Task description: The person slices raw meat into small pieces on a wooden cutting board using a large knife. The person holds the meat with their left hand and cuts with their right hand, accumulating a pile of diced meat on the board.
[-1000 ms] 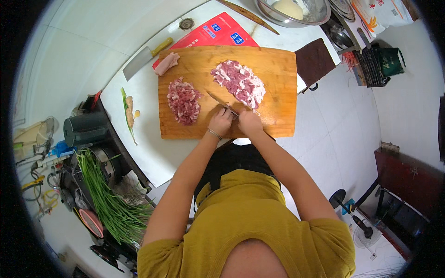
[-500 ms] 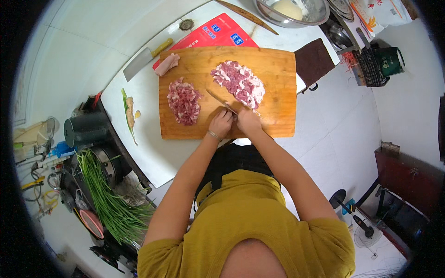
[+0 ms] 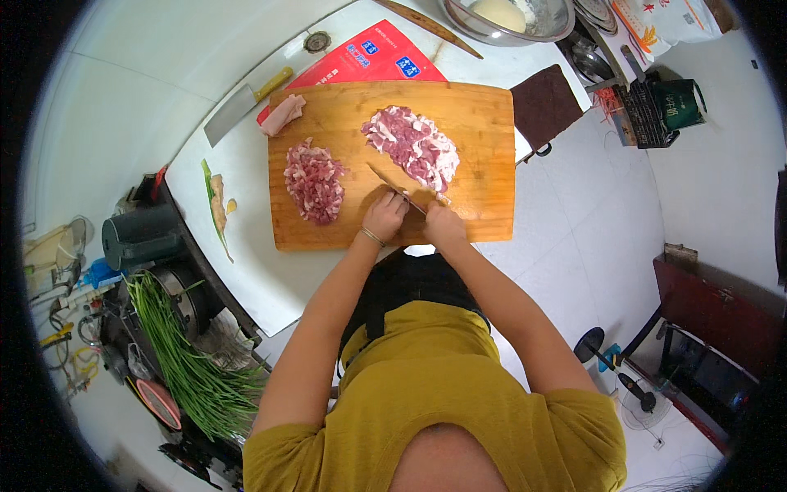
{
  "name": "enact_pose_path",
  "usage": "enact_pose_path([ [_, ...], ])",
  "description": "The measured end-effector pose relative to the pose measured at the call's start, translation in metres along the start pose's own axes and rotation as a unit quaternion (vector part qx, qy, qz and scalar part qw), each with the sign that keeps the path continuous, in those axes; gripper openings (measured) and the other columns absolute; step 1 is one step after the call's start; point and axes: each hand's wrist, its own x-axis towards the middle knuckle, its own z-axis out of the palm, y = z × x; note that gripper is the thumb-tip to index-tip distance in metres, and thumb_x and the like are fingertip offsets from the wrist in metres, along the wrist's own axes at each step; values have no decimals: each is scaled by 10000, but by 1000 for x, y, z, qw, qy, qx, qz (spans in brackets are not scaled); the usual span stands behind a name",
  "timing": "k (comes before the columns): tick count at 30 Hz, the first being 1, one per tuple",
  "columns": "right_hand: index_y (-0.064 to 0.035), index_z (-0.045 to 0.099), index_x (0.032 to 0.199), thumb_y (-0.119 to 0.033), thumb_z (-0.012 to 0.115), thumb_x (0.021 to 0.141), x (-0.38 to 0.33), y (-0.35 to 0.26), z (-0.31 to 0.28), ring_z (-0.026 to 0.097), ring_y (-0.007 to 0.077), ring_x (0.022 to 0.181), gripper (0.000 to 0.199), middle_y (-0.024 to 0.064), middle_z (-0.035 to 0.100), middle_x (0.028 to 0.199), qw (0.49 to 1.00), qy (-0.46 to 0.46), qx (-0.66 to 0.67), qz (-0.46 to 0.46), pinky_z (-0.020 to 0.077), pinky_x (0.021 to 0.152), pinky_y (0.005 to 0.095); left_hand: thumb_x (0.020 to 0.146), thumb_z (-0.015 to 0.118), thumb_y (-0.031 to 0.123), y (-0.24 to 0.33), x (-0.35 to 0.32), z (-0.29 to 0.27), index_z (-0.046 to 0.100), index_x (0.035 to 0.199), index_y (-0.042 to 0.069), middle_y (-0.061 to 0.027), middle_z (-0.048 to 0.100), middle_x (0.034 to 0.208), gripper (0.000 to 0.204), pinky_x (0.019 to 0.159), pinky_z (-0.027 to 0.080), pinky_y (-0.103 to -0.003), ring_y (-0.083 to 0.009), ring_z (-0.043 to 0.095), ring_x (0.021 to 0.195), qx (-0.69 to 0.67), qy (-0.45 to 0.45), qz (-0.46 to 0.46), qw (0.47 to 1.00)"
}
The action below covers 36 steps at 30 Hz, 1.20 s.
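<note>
A wooden cutting board (image 3: 479, 164) lies on the white counter in front of me. My right hand (image 3: 445, 226) grips a knife (image 3: 388, 181) by its handle near the board's front edge, the blade slanting away to the left. Close beside the blade, my left hand (image 3: 385, 216) has its fingers curled down; whatever lies under them is hidden. Sliced pink-and-white meat (image 3: 412, 145) is spread beyond the knife. A pile of smaller meat pieces (image 3: 314, 184) sits left of my left hand. One pale chunk of meat (image 3: 284, 116) rests at the far left corner.
A cleaver (image 3: 233, 112) and a red sheet (image 3: 344, 67) lie behind the board. Ginger (image 3: 217, 202) and a green stalk (image 3: 208, 179) are at left. A metal bowl (image 3: 488, 34) with dough (image 3: 498, 14) stands far right, near a brown cloth (image 3: 548, 107). Long green chives (image 3: 176, 348) lie lower left.
My right hand has drawn the knife a little toward me and to the right, apart from my left hand. The whole view has shifted slightly. The meat piles stay in place.
</note>
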Motion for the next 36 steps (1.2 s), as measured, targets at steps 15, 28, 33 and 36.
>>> enact_pose_path([
  [15,-3,577,842,-82,562,745,43,-19,16,635,368,759,126,219,632,778,993,89,34,-68,521,657,448,734,524,116,-3,-1,2,625,865,28,-69,569,992,187,778,470,-314,-218,540,913,12,12,34,999],
  [28,-16,537,924,-101,530,774,9,0,0,629,397,749,173,243,621,774,991,94,92,-23,510,668,473,746,537,94,7,-11,-17,607,969,25,-78,566,955,244,743,472,-339,-245,547,892,-57,49,-60,995],
  [33,-11,546,878,-110,538,770,-12,7,6,633,384,737,146,231,618,740,997,49,37,-56,512,661,463,744,531,92,5,-15,-23,611,955,29,-73,570,965,234,760,476,-332,-240,552,899,-30,1,-45,999],
  [36,-5,542,834,-97,544,761,-15,5,19,615,400,688,118,240,608,709,994,74,54,-55,485,654,485,750,514,106,2,-15,-12,620,908,38,-69,574,964,203,788,474,-324,-228,554,901,-22,28,-26,999],
])
